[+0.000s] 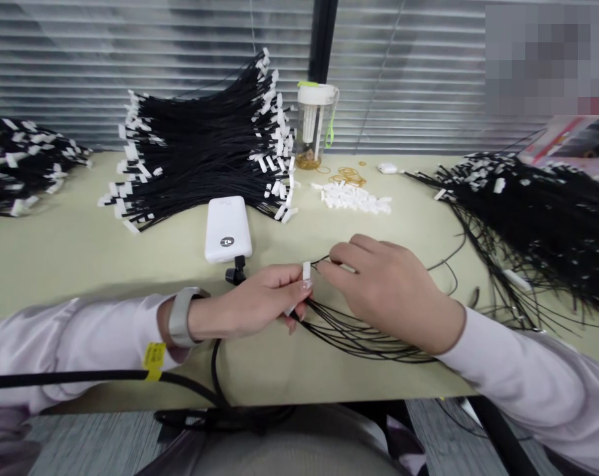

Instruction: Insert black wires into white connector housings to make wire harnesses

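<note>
My left hand [260, 301] is closed, thumb against fingers, around a small white plastic connector [306, 270] that stands up between the fingertips. From the same grip a bundle of thin black wires [349, 328] runs right, passing below my other hand. My right hand [391, 291] is just right of the connector, thumb and index finger pinched on a single thin black wire [320, 260] that leads toward the connector. Its fingertips are partly hidden. Beyond both hands lies a small pile of loose white connectors [352, 197].
Large heaps of black wires with white connectors lie at the back left [200, 142] and the right [547, 211]. A white power bank [228, 228] with a plugged-in cable is near my left hand. Behind are rubber bands [348, 176], a bottle [315, 125] and a white case [387, 168].
</note>
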{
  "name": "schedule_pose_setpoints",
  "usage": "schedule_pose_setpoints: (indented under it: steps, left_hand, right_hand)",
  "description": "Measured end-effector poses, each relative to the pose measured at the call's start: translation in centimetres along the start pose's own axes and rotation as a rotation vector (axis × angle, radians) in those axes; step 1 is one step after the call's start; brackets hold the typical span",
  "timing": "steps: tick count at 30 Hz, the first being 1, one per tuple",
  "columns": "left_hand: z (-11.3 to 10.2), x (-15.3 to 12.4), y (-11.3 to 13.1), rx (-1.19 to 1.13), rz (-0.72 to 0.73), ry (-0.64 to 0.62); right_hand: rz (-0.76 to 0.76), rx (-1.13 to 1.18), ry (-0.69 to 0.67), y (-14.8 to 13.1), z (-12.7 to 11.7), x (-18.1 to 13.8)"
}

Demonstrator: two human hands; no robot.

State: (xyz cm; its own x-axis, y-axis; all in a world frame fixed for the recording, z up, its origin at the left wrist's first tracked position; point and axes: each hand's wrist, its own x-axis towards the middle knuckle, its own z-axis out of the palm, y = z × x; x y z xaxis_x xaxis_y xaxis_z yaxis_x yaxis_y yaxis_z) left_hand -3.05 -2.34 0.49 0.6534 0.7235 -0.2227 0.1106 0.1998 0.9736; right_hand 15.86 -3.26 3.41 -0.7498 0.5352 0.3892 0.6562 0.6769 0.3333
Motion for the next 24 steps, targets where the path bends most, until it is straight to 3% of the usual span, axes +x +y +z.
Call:
schedule_pose_setpoints:
  steps: [3, 5, 8, 12, 24]
  left_hand:
    - [0.0, 0.2, -0.2, -0.086, 0.006, 0.063]
    - [0.0, 0.3, -0.3, -0.141, 0.012, 0.094]
    - [0.0, 0.4, -0.3, -0.200, 0.030, 0.113]
    - [0.0, 0.4, -0.4, -0.244, 0.036, 0.135]
    - [-0.1, 0.4, -0.5, -0.202, 0.039, 0.134]
  right_hand:
    - [0.078, 0.126, 0.169, 0.3, -0.8, -0.1]
    - [0.111, 0.295, 0.181, 0.4, -1.4, -0.3]
    - [0.109, 0.511, 0.018, 0.4, -1.9, -0.6]
    - [0.146, 0.548, -0.159, 0.3, -1.6, -0.5]
    - [0.161, 0.537, -0.313, 0.0, -0.3, -0.2]
